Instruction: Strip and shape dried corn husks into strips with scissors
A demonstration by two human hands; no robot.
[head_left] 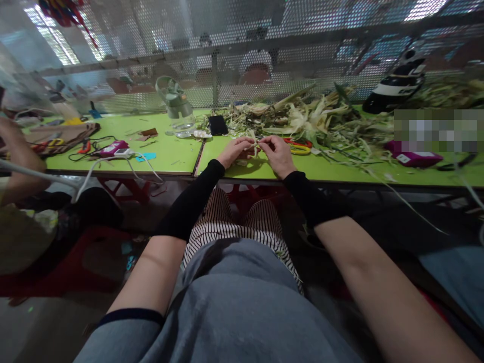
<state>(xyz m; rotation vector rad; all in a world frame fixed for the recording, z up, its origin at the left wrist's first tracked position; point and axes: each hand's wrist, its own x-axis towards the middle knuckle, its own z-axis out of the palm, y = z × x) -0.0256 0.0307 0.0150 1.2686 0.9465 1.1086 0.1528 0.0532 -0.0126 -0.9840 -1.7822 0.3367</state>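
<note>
My left hand (236,150) and my right hand (279,154) rest close together on the near edge of the green table (170,156), both wearing black arm sleeves. Their fingers pinch a thin pale strip of corn husk (257,145) stretched between them. Just beyond the hands lies a big heap of dried corn husks (310,118). Yellow and red scissors (298,147) lie right of my right hand.
A black phone (218,124) and a small green fan (174,101) stand behind my left hand. A magenta box (414,156) lies at the right, a pink device with cables (113,148) at the left. Another person's arm (17,151) shows far left. A perforated metal screen (242,65) backs the table.
</note>
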